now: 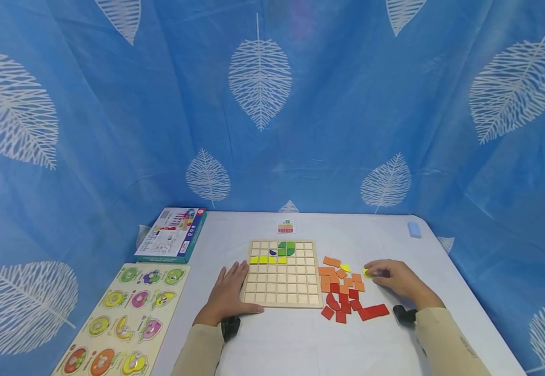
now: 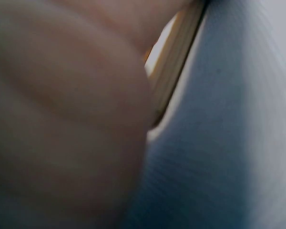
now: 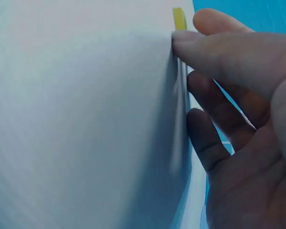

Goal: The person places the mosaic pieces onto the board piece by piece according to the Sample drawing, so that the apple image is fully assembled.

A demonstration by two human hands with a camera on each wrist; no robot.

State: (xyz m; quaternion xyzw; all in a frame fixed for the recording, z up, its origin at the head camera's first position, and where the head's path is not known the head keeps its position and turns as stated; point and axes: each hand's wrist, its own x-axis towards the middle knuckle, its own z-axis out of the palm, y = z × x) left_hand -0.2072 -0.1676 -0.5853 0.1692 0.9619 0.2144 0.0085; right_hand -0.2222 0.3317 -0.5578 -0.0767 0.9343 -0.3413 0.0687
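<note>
A square wooden grid board (image 1: pixel 279 304) lies flat on the table, with several yellow tiles (image 1: pixel 268 259), green tiles (image 1: pixel 286 248) and a dark blue piece (image 1: pixel 273 253) in its upper cells. My left hand (image 1: pixel 227 295) rests at the board's left side with spread fingers, its thumb along the front edge; the left wrist view shows mostly blurred skin beside the board's edge (image 2: pixel 174 67). To the right of the loose tiles, my right hand (image 1: pixel 397 279) pinches a small yellow tile (image 3: pixel 179 19) at thumb and index fingertips, close to the tabletop.
Loose orange tiles (image 1: pixel 327 279) and red tiles (image 1: pixel 373 312) lie between board and right hand, with another yellow tile (image 1: pixel 345 268) among them. Behind the board is a small pattern card (image 1: pixel 286 225). A box (image 1: pixel 171 235) and a fruit puzzle board (image 1: pixel 122 318) stand left; a blue block (image 1: pixel 414 230) sits back right.
</note>
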